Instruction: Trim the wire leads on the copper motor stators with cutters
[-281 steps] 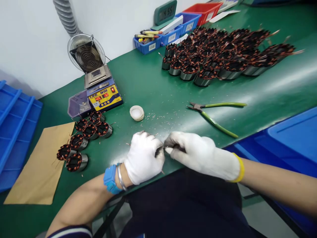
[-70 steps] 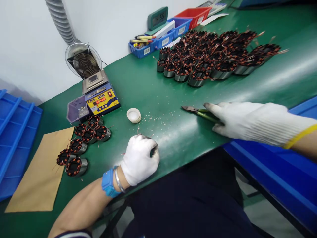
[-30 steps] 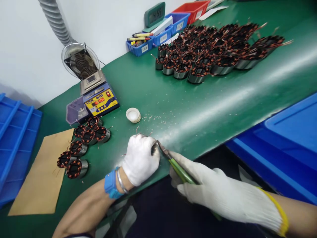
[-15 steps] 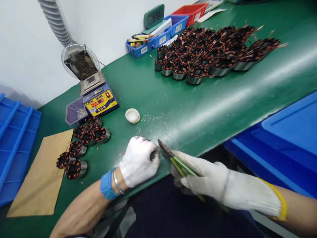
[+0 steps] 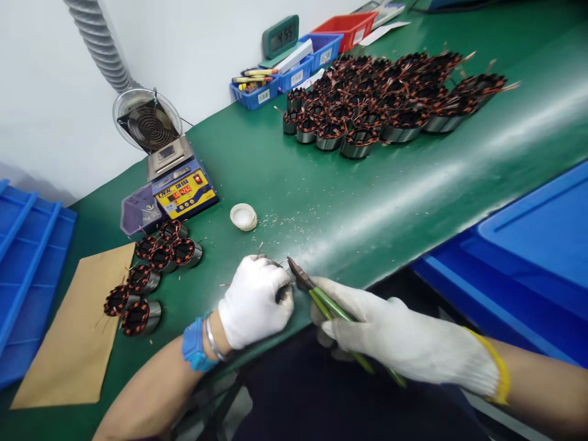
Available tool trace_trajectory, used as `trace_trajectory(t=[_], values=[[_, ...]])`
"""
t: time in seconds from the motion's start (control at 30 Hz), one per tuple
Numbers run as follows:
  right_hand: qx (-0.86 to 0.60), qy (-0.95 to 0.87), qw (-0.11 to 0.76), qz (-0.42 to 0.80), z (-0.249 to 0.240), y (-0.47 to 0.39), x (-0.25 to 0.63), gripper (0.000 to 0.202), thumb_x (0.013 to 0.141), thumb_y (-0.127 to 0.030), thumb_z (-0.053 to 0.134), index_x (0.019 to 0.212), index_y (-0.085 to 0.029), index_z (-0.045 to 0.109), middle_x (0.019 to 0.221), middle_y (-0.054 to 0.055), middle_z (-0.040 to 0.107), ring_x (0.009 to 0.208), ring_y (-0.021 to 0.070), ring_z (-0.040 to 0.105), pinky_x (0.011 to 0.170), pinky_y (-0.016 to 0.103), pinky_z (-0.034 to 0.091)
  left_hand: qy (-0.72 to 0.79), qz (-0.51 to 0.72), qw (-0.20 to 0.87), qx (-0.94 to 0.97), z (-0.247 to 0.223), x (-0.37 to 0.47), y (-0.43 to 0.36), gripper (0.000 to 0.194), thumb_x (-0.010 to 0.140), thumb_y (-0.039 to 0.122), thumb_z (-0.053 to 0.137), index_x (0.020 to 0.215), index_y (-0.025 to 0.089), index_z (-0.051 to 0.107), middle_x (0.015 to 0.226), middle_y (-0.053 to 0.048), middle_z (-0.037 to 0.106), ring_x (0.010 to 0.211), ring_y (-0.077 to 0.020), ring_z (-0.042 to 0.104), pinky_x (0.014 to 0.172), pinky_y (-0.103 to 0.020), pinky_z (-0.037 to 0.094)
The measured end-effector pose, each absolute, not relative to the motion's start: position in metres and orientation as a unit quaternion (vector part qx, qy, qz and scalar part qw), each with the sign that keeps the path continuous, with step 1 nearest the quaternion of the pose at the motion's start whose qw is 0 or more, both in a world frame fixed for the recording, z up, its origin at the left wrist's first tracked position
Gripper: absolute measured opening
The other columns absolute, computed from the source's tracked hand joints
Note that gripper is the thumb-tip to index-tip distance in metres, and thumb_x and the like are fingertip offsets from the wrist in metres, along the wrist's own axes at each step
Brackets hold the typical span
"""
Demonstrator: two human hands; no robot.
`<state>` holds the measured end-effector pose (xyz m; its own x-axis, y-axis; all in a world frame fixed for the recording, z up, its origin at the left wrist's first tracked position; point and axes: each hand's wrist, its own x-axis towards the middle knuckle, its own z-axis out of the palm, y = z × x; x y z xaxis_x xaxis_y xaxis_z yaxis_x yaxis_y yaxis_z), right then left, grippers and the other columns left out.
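Note:
My left hand (image 5: 257, 300), in a white glove, is closed around a wound motor stator that its fingers almost wholly hide. Thin copper wire ends (image 5: 260, 248) poke out past the knuckles. Gloved as well, my right hand (image 5: 353, 318) grips green-handled wire cutters (image 5: 321, 300). Their dark jaws point up and left, right beside the left hand's fingertips, at a fine wire end. Whether the blades touch that wire I cannot tell. Beyond the left hand lies a small white round dish (image 5: 243, 217), with tiny wire clippings scattered to its right.
Several stators (image 5: 160, 257) stand at left near brown paper (image 5: 73, 331). A larger group of stators (image 5: 361, 142) covers the back right. A solder pot (image 5: 184, 190) with a lit display stands under a duct (image 5: 98, 43). Blue bins (image 5: 264, 97) and a clock (image 5: 281, 37) line the wall.
The cutters in my right hand have moved left, so their jaws now meet the edge of my left hand. My left hand keeps its grip; the view has shifted slightly.

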<state>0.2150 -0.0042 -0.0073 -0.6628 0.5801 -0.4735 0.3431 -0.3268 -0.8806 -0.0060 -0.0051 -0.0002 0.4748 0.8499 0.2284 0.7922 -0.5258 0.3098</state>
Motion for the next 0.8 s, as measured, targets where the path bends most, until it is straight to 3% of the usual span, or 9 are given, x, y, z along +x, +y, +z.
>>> trace_trajectory(t=[0.13,0.3,0.4,0.5,0.63,0.7,0.8], values=[[-0.417,-0.611,0.05,0.671,0.002,-0.003,0.213,0.054,0.087,-0.031,0.062,0.139,-0.025,0.054,0.078,0.0,0.064,0.067,0.0164,0.06,0.065,0.028,0.05,0.475,0.179,0.077,0.858,-0.001,-0.005,-0.005,0.014,0.079,0.013,0.054,0.07,0.021,0.061,0.07,-0.004,0.068,0.07,-0.0191,0.064,0.078,-0.036,0.053],[-0.425,-0.607,0.047,0.67,0.002,-0.004,0.214,0.065,0.09,-0.038,0.058,0.152,-0.023,0.041,0.08,0.0,0.063,0.066,0.0178,0.062,0.065,0.031,0.052,0.461,0.176,0.098,0.864,-0.001,-0.009,-0.005,0.012,0.077,0.013,0.056,0.073,0.021,0.063,0.074,-0.005,0.07,0.076,-0.0198,0.067,0.084,-0.037,0.053],[-0.429,-0.591,0.065,0.68,0.0,-0.001,0.217,0.063,0.087,-0.04,0.06,0.146,-0.021,0.048,0.078,0.0,0.062,0.066,0.0176,0.059,0.061,0.03,0.05,0.422,0.164,0.161,0.877,0.009,-0.014,-0.005,0.009,0.074,0.015,0.06,0.072,0.023,0.062,0.081,-0.004,0.074,0.085,-0.0201,0.071,0.101,-0.041,0.05],[-0.414,-0.587,0.081,0.691,0.0,0.006,0.22,0.051,0.082,-0.036,0.065,0.13,-0.02,0.059,0.08,0.001,0.062,0.067,0.0158,0.056,0.061,0.027,0.048,0.398,0.233,0.203,0.864,0.018,-0.017,-0.007,0.006,0.072,0.019,0.063,0.075,0.024,0.062,0.087,-0.003,0.075,0.097,-0.0212,0.073,0.114,-0.045,0.043],[-0.397,-0.579,0.076,0.708,-0.001,0.016,0.217,0.045,0.078,-0.036,0.069,0.12,-0.022,0.064,0.081,0.0,0.064,0.067,0.0151,0.058,0.059,0.025,0.048,0.544,0.358,0.045,0.758,0.014,-0.012,-0.009,0.01,0.08,0.023,0.062,0.09,0.022,0.064,0.096,-0.007,0.076,0.101,-0.0238,0.071,0.106,-0.046,0.051],[-0.393,-0.573,0.059,0.716,-0.003,0.02,0.213,0.045,0.076,-0.039,0.071,0.117,-0.023,0.064,0.08,0.0,0.066,0.065,0.0161,0.06,0.056,0.025,0.049,0.601,0.302,-0.012,0.74,0.008,-0.009,-0.009,0.014,0.082,0.026,0.063,0.095,0.021,0.065,0.097,-0.008,0.076,0.096,-0.0254,0.071,0.105,-0.049,0.05],[-0.39,-0.563,0.04,0.728,-0.005,0.027,0.208,0.045,0.073,-0.041,0.072,0.114,-0.023,0.064,0.081,0.001,0.067,0.065,0.0174,0.062,0.055,0.026,0.051,0.628,0.198,-0.01,0.753,0.0,-0.005,-0.007,0.007,0.084,0.025,0.062,0.088,0.02,0.066,0.088,-0.005,0.076,0.086,-0.0238,0.071,0.109,-0.051,0.047]])
